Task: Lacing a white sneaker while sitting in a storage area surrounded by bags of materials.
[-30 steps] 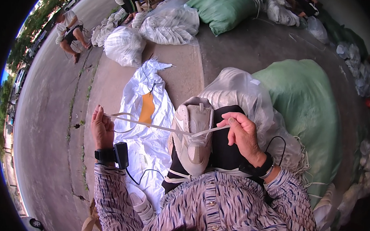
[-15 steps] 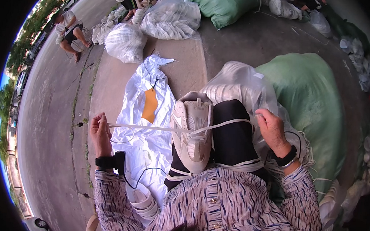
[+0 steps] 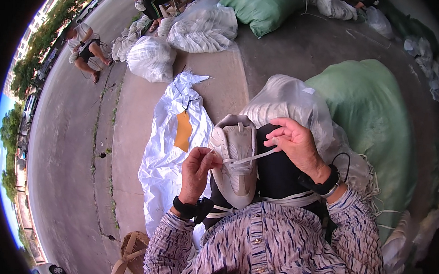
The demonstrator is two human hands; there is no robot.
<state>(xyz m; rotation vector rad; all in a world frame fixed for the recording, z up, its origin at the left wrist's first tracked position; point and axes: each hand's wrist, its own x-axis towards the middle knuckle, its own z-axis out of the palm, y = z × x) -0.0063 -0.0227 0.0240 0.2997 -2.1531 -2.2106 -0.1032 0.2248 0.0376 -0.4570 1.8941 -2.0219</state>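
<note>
A beige and white sneaker (image 3: 236, 181) lies across my black-clad lap (image 3: 280, 179), its toe toward my body and its opening away. A pale flat shoelace (image 3: 251, 158) runs through its lower eyelets. Close against the shoe's left side, my left hand (image 3: 195, 171) pinches one end of the lace. To the right of the shoe, above my thigh, my right hand (image 3: 300, 149) has the other end between thumb and fingers, with the outer fingers loosely spread. More pale laces (image 3: 296, 198) are looped around my thighs.
White sheeting with an orange patch (image 3: 183, 132) lies to the left. A clear bag of shoe parts (image 3: 278, 103) and a big green sack (image 3: 369, 107) stand at the right. More bags (image 3: 151, 58) lie ahead, and a seated person (image 3: 85, 51) is at far left. A woven stool (image 3: 132, 255) is lower left.
Both hands have come inward from wide apart to beside the shoe. The lace that was stretched long to both sides now spans only a short distance between them.
</note>
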